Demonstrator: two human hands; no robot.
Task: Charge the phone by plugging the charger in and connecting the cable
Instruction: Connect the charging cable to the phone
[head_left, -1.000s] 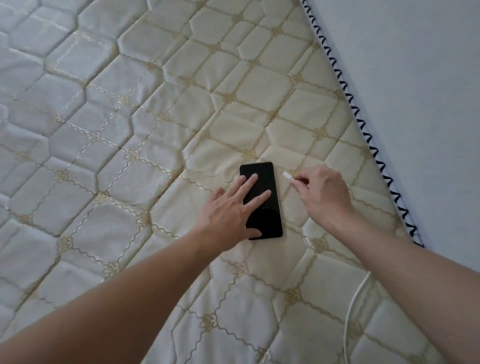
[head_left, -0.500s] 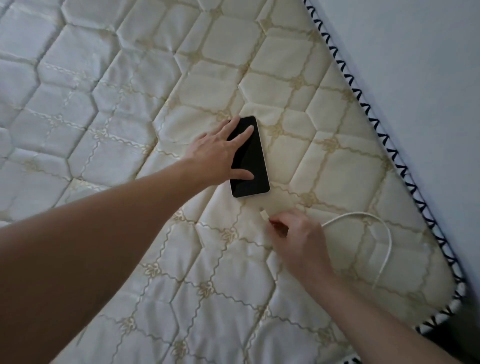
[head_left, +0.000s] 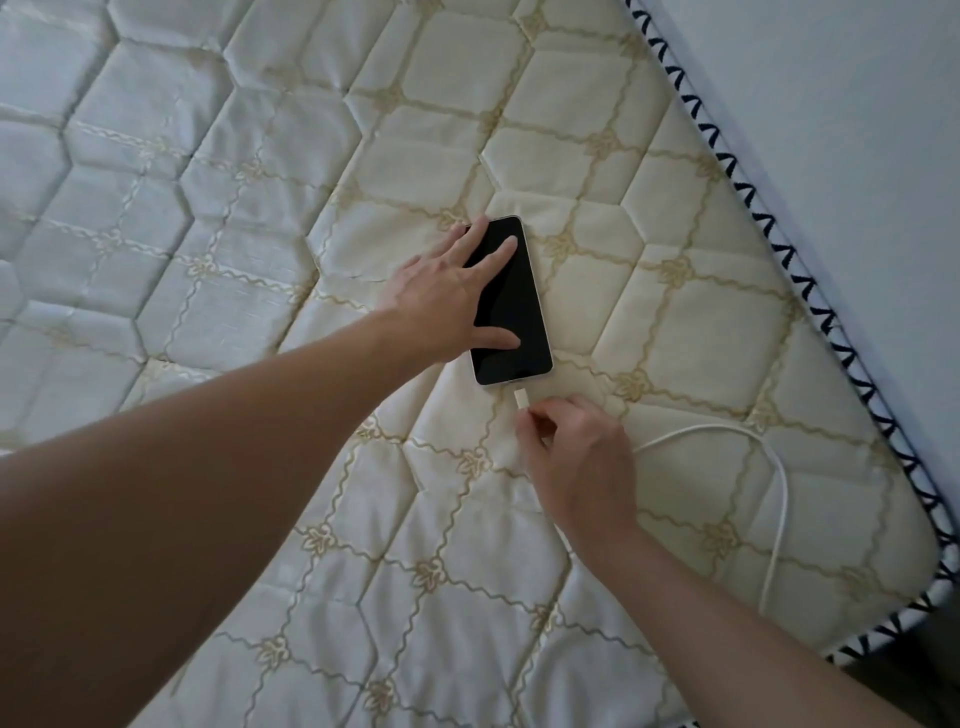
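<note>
Phone (head_left: 511, 306) face-up on quilted mattress (head_left: 701, 322), left hand (head_left: 452, 296) spread flat on its screen, right hand (head_left: 576, 457) just below — pinching white cable (head_left: 774, 467) plug (head_left: 520, 400), tip near phone's bottom edge.

Count: 1 phone (head_left: 511, 306), screen dark. 1 white cable (head_left: 727, 434) w/ 1 connector (head_left: 521, 400). 2 hands: left hand (head_left: 441, 296), right hand (head_left: 582, 462). 1 mattress (head_left: 260, 208).
</note>
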